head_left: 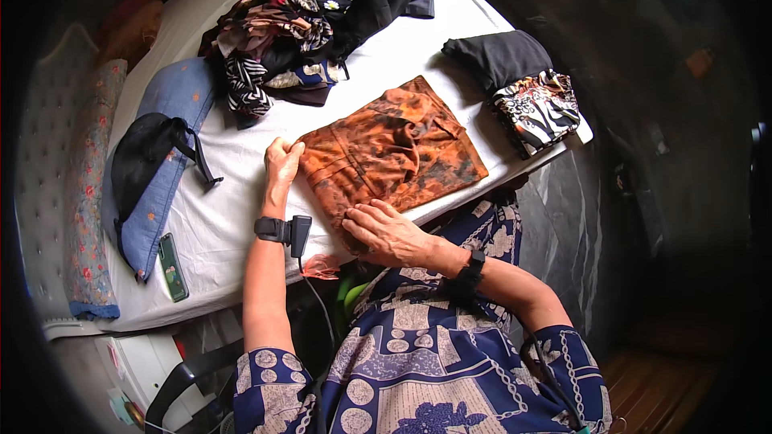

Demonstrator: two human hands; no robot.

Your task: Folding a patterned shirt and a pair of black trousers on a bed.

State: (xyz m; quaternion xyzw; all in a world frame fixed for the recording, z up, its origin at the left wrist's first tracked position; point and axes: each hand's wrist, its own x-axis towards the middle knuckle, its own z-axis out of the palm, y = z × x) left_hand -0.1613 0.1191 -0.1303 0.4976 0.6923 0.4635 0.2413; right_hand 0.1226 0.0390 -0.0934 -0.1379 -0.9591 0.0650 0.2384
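Note:
A folded orange-brown garment with dark blotches (402, 141) lies on the white-sheeted bed in front of me. Its upper layer is wrinkled, and what kind of garment it is I cannot tell. My left hand (284, 159) is closed at its left corner, thumb against the cloth. Stretched out flat, the fingers of my right hand (386, 233) rest on the garment's near edge. Both wrists wear black straps, and the left one carries a small black device (299, 235) with a cable.
A heap of mixed clothes (289, 24) covers the far side of the bed. Folded dark and patterned clothes (535, 100) sit at the right edge. To the left are a black bra (141, 153), a blue denim-like cloth (173, 96), a phone (172, 267) and a floral bolster (92, 193).

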